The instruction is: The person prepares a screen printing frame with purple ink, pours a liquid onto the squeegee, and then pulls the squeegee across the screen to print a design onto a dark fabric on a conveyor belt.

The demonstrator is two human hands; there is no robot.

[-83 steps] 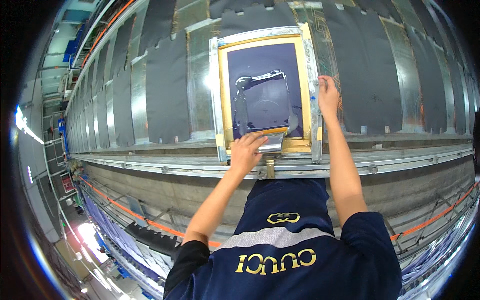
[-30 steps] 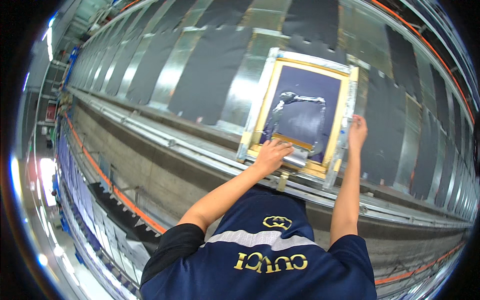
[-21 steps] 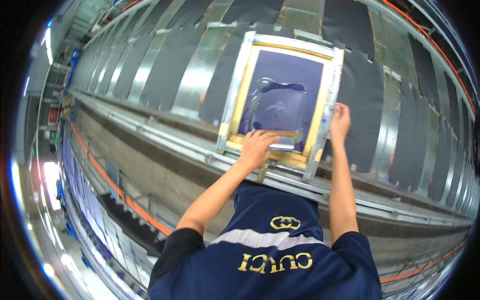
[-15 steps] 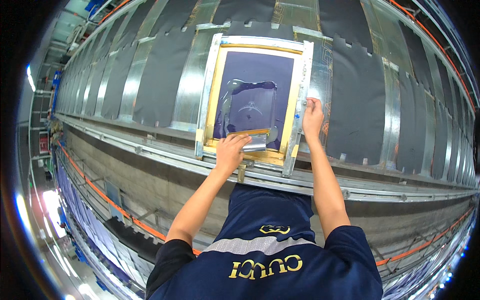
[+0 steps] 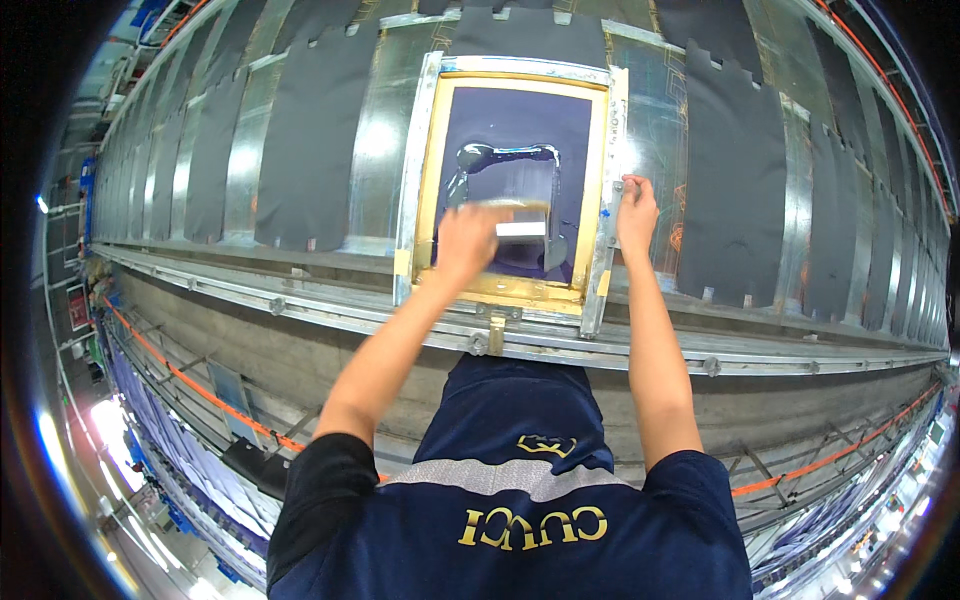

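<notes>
My left hand [image 5: 467, 241], slightly blurred, grips a squeegee [image 5: 524, 228] that lies across the middle of a screen printing frame [image 5: 617, 150]. Inside the frame's metal bars and yellow border is a dark purple mesh [image 5: 515, 115]. A glossy bead of wet ink [image 5: 508, 152] curves around the far and side edges of a paler rectangle beyond the squeegee. Along the right bar, my right hand [image 5: 636, 215] pinches the frame's edge with its fingertips. Part of the squeegee's left end is hidden by my left hand.
The frame rests on a long table with dark fabric panels [image 5: 735, 180] laid in rows over its shiny surface. A metal rail [image 5: 370, 318] runs along the table's near edge, with a small bracket [image 5: 497, 335] in front of the frame. Behind me runs an orange line [image 5: 215, 400].
My left hand has carried the squeegee from the near end of the mesh away toward its middle. My right hand keeps to the frame's right bar. The view has shifted a little.
</notes>
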